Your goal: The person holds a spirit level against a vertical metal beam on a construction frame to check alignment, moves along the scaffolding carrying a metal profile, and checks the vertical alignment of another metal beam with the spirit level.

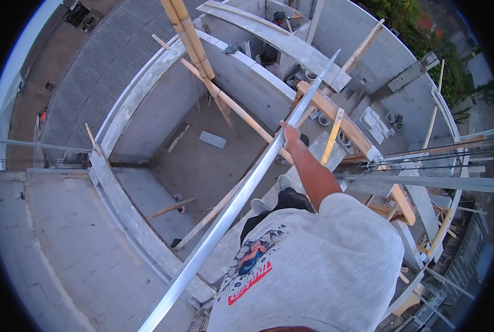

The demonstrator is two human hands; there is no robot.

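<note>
My right hand grips a long, shiny metal profile, its fingers closed around the upper part. The profile slants across the view, from the bottom left up past a timber beam at the upper right. Its lower end runs out of the picture. My left hand is out of view. Below the bar, my shoes stand on a narrow grey ledge. A bamboo pole crosses just beyond the hand, over a deep walled room.
Far below is the room's concrete floor, with a pale block on it. Thick bamboo poles rise at the top. Two people are among the block walls beyond. Timber pieces and metal bars lie at right.
</note>
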